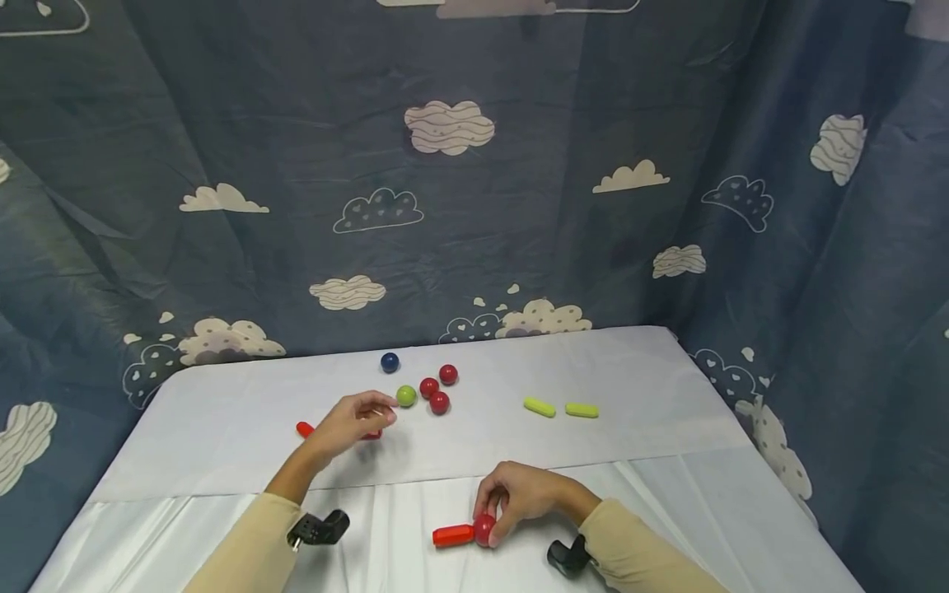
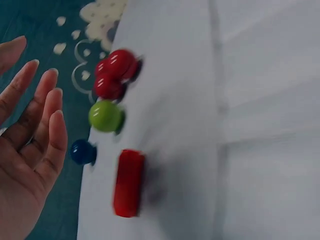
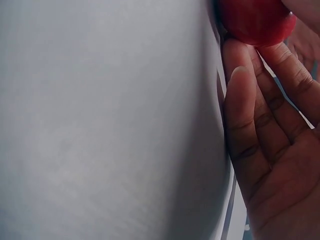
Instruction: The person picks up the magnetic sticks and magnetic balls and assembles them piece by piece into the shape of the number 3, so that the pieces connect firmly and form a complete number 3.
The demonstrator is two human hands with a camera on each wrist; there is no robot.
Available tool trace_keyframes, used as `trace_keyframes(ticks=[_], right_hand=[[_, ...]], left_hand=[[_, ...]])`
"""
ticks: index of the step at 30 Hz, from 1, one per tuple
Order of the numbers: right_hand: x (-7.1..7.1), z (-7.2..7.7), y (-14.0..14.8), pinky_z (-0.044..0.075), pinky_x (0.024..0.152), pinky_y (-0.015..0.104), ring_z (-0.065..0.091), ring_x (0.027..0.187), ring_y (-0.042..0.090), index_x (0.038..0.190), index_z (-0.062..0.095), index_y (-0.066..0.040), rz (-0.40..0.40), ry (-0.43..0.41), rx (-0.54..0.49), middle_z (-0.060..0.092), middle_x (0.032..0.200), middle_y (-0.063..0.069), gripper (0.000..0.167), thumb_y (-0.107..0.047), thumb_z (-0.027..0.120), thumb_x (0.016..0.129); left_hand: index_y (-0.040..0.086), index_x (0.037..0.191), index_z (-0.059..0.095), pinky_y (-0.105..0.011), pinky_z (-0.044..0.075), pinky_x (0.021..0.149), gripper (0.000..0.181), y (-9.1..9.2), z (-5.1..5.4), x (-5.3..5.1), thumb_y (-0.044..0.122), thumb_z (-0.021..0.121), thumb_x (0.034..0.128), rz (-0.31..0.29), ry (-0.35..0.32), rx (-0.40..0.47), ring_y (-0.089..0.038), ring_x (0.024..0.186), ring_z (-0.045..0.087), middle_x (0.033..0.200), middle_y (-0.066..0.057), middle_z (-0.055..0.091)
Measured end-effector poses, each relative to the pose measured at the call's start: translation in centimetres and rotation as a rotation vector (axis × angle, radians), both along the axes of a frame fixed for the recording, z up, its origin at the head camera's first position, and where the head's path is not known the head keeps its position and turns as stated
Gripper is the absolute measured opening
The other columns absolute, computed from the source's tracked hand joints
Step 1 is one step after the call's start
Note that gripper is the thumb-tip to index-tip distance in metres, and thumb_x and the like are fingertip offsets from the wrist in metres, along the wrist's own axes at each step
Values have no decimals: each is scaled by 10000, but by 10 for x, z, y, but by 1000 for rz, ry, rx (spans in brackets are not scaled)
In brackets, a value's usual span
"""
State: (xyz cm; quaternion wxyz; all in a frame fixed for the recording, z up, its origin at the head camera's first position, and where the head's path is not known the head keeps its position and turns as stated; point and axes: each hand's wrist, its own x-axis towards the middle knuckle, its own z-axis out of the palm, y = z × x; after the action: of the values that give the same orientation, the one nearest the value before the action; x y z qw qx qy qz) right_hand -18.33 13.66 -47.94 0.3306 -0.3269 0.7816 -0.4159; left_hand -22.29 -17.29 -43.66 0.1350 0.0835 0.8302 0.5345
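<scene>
At the front of the table my right hand (image 1: 522, 494) pinches a red ball (image 1: 484, 530) between thumb and fingers. The same ball (image 3: 257, 20) shows at the top of the right wrist view. A short red stick (image 1: 453, 536) lies against its left side. My left hand (image 1: 354, 426) hovers farther back with loosely extended fingers, holding nothing. Its fingertips come close to a green ball (image 1: 405, 396), but the left wrist view shows them apart from it. Below this hand lies a red stick (image 2: 129, 183), partly hidden in the head view; another red end (image 1: 304, 429) pokes out left of the wrist.
Several balls sit toward the back: a blue ball (image 1: 390, 362) and three red ones, including a red ball (image 1: 448, 375). Right of them lie two yellow-green sticks, one yellow-green stick (image 1: 582, 410) farthest right. A cloud-patterned curtain (image 1: 519, 206) hangs behind the white-covered table (image 1: 638, 371).
</scene>
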Motion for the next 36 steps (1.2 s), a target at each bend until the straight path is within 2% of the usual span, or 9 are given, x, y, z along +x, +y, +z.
trace_keyframes(ticks=[4, 9, 12, 17, 21, 25, 27, 33, 36], right_hand=[[0, 0, 0, 384, 569, 153, 490, 622, 20, 880, 739, -129, 0, 2, -3, 627, 727, -79, 255, -28, 852, 675], [-1, 2, 2, 366, 551, 151, 477, 605, 20, 871, 738, -124, 2, -9, -1, 620, 712, -81, 252, -26, 854, 670], [-2, 2, 3, 362, 541, 144, 467, 590, 16, 879, 736, -105, 16, -23, -19, 619, 709, -83, 249, -25, 852, 674], [-2, 1, 3, 365, 540, 136, 467, 587, 0, 891, 732, -83, 28, -41, -54, 615, 711, -96, 250, -21, 849, 679], [-2, 2, 2, 369, 543, 130, 474, 585, -4, 892, 730, -84, 27, -51, -58, 616, 708, -101, 254, -19, 847, 677], [1, 3, 1, 366, 542, 129, 469, 577, -5, 886, 728, -101, 18, -54, -46, 619, 708, -103, 250, -30, 848, 678], [2, 4, 0, 360, 536, 129, 462, 571, -10, 881, 728, -102, 17, -42, -46, 615, 703, -110, 250, -29, 851, 676], [0, 1, 0, 346, 510, 121, 440, 542, -23, 877, 726, -77, 27, -17, -63, 598, 686, -132, 257, -15, 856, 663], [-1, 1, 0, 345, 506, 122, 437, 542, -26, 880, 726, -78, 21, -22, -55, 594, 684, -136, 256, -17, 855, 668]], left_hand=[[15, 1233, 588, -372, 449, 882, 356, -6, 7, -33, 186, 644, 926, 120, 25, -38, -215, 966, 563, 1074, -87, 628], [19, 1274, 562, -402, 422, 894, 388, -8, 4, -68, 152, 643, 918, 187, 31, -77, -274, 1038, 523, 1194, -156, 579], [30, 1280, 560, -415, 408, 915, 386, -8, 1, -85, 110, 636, 910, 213, 15, -87, -298, 1104, 494, 1277, -163, 544], [50, 1284, 565, -491, 368, 961, 400, -7, -6, -106, 9, 610, 888, 188, -9, -78, -347, 1215, 430, 1365, -163, 491], [119, 1318, 571, -550, 298, 1038, 448, -7, -13, -115, -13, 583, 890, 163, -64, -121, -364, 1312, 356, 1459, -151, 389], [146, 1327, 576, -583, 228, 1081, 478, -3, -18, -117, -30, 558, 883, 157, -86, -163, -382, 1367, 294, 1511, -171, 299], [139, 1316, 586, -580, 230, 1082, 480, -2, -21, -119, -40, 560, 871, 159, -74, -176, -384, 1364, 302, 1507, -172, 313], [86, 1267, 607, -523, 322, 1009, 450, -2, -28, -124, -61, 593, 842, 183, -71, -224, -353, 1192, 437, 1391, -180, 454], [70, 1222, 619, -531, 307, 1027, 388, 0, -30, -125, -37, 617, 850, 176, -45, -254, -373, 1211, 440, 1363, -194, 484]])
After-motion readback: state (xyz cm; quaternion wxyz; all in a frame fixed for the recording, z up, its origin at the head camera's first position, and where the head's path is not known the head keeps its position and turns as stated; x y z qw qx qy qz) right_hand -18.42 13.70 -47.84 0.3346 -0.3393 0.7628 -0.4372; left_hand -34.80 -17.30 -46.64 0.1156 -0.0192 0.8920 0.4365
